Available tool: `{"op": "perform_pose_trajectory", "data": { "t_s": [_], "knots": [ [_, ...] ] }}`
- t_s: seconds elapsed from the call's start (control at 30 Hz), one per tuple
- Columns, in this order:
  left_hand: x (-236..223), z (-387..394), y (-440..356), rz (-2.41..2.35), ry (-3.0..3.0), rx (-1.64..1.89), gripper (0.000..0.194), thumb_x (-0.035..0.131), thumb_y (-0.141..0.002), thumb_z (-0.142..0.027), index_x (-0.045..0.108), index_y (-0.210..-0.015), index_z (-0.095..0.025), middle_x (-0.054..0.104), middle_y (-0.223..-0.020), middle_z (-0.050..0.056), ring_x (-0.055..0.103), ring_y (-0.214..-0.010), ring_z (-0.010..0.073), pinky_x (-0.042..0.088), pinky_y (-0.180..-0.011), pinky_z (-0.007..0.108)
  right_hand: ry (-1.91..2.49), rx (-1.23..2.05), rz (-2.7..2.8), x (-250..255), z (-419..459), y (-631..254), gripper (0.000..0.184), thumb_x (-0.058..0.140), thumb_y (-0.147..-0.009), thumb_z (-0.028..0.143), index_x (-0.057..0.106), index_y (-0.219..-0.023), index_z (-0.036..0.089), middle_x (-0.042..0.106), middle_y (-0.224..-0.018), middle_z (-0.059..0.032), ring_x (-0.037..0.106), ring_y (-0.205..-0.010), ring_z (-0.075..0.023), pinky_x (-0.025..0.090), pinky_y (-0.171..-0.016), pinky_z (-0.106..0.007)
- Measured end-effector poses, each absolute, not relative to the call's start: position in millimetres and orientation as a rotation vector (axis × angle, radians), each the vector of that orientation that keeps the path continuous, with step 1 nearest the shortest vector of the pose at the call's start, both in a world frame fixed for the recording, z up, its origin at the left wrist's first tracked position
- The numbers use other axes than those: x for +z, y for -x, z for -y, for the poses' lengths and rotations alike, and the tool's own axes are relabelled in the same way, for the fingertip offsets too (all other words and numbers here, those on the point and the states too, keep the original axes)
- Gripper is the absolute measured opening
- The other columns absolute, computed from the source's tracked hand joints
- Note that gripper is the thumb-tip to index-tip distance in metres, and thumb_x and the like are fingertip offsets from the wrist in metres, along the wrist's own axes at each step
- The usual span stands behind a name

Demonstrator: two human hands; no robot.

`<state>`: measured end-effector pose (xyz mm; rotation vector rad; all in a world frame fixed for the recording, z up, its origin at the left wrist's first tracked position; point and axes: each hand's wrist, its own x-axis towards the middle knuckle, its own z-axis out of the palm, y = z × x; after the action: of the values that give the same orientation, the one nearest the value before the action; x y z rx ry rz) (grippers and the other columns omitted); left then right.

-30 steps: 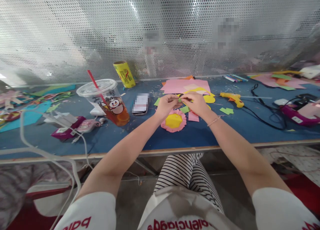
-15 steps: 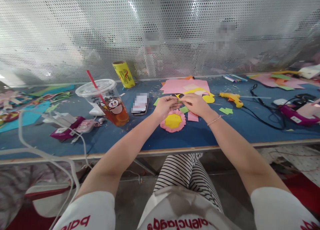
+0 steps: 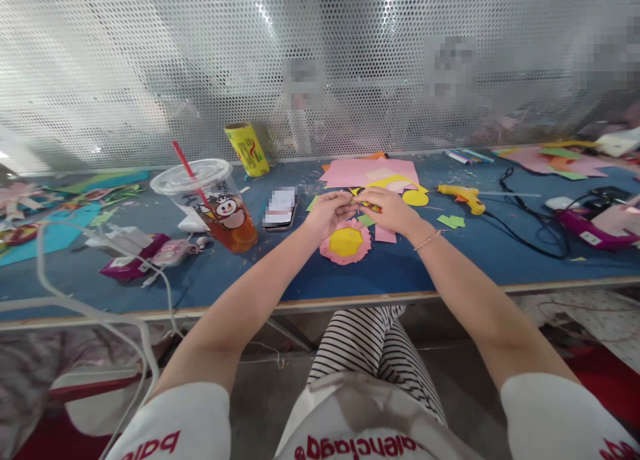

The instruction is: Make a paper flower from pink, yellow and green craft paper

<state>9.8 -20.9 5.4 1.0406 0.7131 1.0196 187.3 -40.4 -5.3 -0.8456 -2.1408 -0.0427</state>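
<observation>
My left hand (image 3: 330, 210) and my right hand (image 3: 387, 210) meet above the blue table, fingertips together. Both have their fingers pinched on a small green paper piece (image 3: 358, 203), mostly covered by the fingers. Some yellow shows under my right fingers; what it belongs to I cannot make out. Just below the hands lies a round paper flower (image 3: 346, 243) with a yellow centre and a ruffled pink edge. A pink paper strip (image 3: 385, 234) and a green paper scrap (image 3: 367, 220) lie beside it, partly under my right hand.
Pink sheets (image 3: 367, 171) and a yellow cutout (image 3: 415, 195) lie behind the hands. To the right rests a yellow glue gun (image 3: 463, 198) with a black cord, near green scraps (image 3: 451, 221). Leftward are a phone (image 3: 280, 208), a drink cup (image 3: 225, 210) and a yellow tube (image 3: 248, 150).
Fingers of both hands have shifted slightly around the small green piece, and a little yellow now shows by the right fingers. The things on the table lie as before.
</observation>
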Motion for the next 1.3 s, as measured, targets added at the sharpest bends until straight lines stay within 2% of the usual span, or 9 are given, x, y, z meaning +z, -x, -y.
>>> {"op": "perform_pose_trajectory", "data": {
  "t_s": [0.2, 0.37, 0.6, 0.7, 0.8, 0.93, 1.03, 1.17, 1.3],
  "knots": [
    [8, 24, -11, -0.710, -1.100, 1.083, 0.010, 0.067, -0.069, -0.015, 0.060, -0.076, -0.013, 0.064, -0.062, 0.000, 0.062, -0.059, 0.0081, 0.049, -0.062, 0.020, 0.899, 0.196, 1.960, -8, 38, -183, 0.028, 0.056, -0.078, 0.019, 0.064, -0.105, 0.022, 0.065, -0.103, -0.0055, 0.061, -0.088, -0.0163, 0.053, -0.073, -0.031],
    [7, 25, -13, -0.725, -1.168, 1.157, 0.017, 0.071, -0.065, -0.017, 0.060, -0.077, -0.013, 0.064, -0.064, 0.000, 0.062, -0.057, 0.0083, 0.049, -0.061, 0.021, 0.911, 0.155, 1.929, -9, 39, -180, 0.022, 0.057, -0.079, 0.023, 0.065, -0.099, 0.022, 0.065, -0.098, -0.0057, 0.061, -0.084, -0.0163, 0.053, -0.070, -0.031],
    [5, 24, -13, -0.729, -1.165, 1.124, 0.020, 0.074, -0.062, -0.021, 0.062, -0.077, -0.014, 0.065, -0.064, 0.000, 0.062, -0.057, 0.0083, 0.049, -0.064, 0.022, 0.903, 0.017, 1.964, -8, 41, -181, 0.017, 0.055, -0.083, 0.026, 0.067, -0.095, 0.024, 0.067, -0.093, -0.0047, 0.060, -0.086, -0.0180, 0.050, -0.079, -0.036],
    [6, 24, -12, -0.684, -1.165, 1.069, 0.020, 0.072, -0.065, -0.025, 0.064, -0.077, -0.013, 0.066, -0.065, 0.003, 0.063, -0.061, 0.0098, 0.049, -0.066, 0.023, 0.924, 0.042, 1.921, -7, 40, -181, 0.015, 0.055, -0.083, 0.028, 0.068, -0.087, 0.023, 0.067, -0.088, -0.0041, 0.060, -0.082, -0.0174, 0.049, -0.075, -0.034],
    [6, 24, -11, -0.646, -1.223, 1.068, 0.021, 0.070, -0.066, -0.031, 0.065, -0.076, -0.013, 0.067, -0.068, 0.004, 0.064, -0.066, 0.0119, 0.049, -0.069, 0.025, 0.972, 0.144, 1.788, -6, 39, -181, 0.015, 0.057, -0.080, 0.031, 0.068, -0.080, 0.021, 0.068, -0.083, -0.0043, 0.061, -0.076, -0.0165, 0.049, -0.068, -0.031],
    [4, 24, -13, -0.653, -1.402, 1.149, 0.023, 0.076, -0.058, -0.026, 0.065, -0.076, -0.014, 0.066, -0.070, 0.000, 0.061, -0.065, 0.0091, 0.047, -0.069, 0.023, 1.050, 0.431, 1.621, -6, 38, -180, 0.021, 0.060, -0.076, 0.038, 0.065, -0.073, 0.017, 0.064, -0.065, -0.0025, 0.058, -0.059, -0.0138, 0.047, -0.056, -0.028],
    [3, 24, -15, -0.681, -1.465, 1.187, 0.023, 0.075, -0.059, -0.025, 0.065, -0.076, -0.014, 0.066, -0.071, 0.000, 0.059, -0.066, 0.0086, 0.046, -0.069, 0.024, 1.050, 0.620, 1.563, -8, 37, -179, 0.025, 0.062, -0.074, 0.040, 0.064, -0.069, 0.016, 0.060, -0.057, -0.0007, 0.054, -0.051, -0.0117, 0.045, -0.050, -0.026],
    [0, 23, -15, -0.701, -1.461, 1.209, 0.018, 0.071, -0.063, -0.025, 0.063, -0.074, -0.014, 0.064, -0.069, -0.001, 0.058, -0.064, 0.0081, 0.045, -0.067, 0.023, 1.021, 0.672, 1.579, -9, 35, -177, 0.025, 0.061, -0.075, 0.042, 0.064, -0.070, 0.017, 0.062, -0.061, -0.0014, 0.055, -0.053, -0.0118, 0.047, -0.053, -0.027],
    [0, 22, -16, -0.694, -1.488, 1.219, 0.013, 0.068, -0.065, -0.023, 0.061, -0.071, -0.014, 0.060, -0.064, -0.002, 0.055, -0.059, 0.0062, 0.044, -0.063, 0.020, 0.968, 0.367, 1.671, -9, 37, -175, 0.017, 0.060, -0.078, 0.034, 0.066, -0.084, 0.019, 0.065, -0.080, -0.0043, 0.060, -0.070, -0.0150, 0.051, -0.063, -0.030]
  ]
}}
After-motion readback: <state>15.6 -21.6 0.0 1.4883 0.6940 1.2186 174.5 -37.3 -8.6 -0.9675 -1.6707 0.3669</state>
